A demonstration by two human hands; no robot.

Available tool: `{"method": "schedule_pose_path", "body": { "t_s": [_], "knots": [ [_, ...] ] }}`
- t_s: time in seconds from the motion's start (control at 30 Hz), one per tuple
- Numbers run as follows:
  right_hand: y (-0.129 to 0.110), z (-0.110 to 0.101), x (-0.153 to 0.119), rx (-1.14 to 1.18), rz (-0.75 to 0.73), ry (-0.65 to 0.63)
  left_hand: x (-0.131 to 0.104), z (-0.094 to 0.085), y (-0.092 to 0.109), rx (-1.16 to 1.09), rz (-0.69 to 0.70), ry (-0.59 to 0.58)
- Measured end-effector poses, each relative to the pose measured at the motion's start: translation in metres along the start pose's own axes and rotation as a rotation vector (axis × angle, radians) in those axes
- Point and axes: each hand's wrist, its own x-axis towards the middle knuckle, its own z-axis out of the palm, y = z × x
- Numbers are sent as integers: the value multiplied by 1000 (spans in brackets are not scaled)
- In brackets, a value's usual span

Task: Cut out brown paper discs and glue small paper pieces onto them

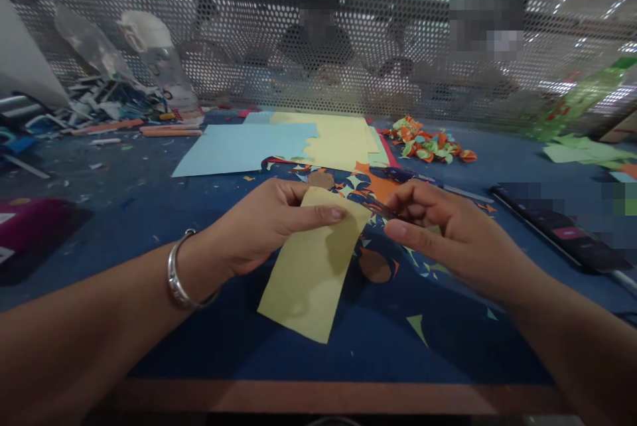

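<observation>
My left hand (293, 217) pinches a yellow paper strip (311, 280) near its top edge, thumb on top and fingers behind. The strip slants down toward me above the blue tabletop. In my right hand (442, 230) is a pair of dark scissors (374, 206), partly hidden by the fingers, with the blades at the strip's upper right corner. Beneath and behind the strip lie coloured paper scraps with curved cut edges (354, 182). One brown disc (375, 265) rests right of the strip, and another brown disc (321, 179) lies just behind it.
Blue sheets (243, 147) and yellow sheets (338, 137) lie farther back, beside a pile of small orange and green paper pieces (428, 141). A phone (557, 227) is at right. A water bottle (166, 68) stands back left, before a perforated metal screen (239, 21).
</observation>
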Motion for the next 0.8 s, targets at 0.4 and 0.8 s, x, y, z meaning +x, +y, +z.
{"method": "schedule_pose_path", "body": {
  "t_s": [0.4, 0.8],
  "knots": [
    [0, 3, -2, -22, 24, -58, -1, -1, 3, -21, 49, -41],
    [-1, 5, -4, 16, 27, -76, 0, -1, 1, -40, 16, -73]
  ]
}}
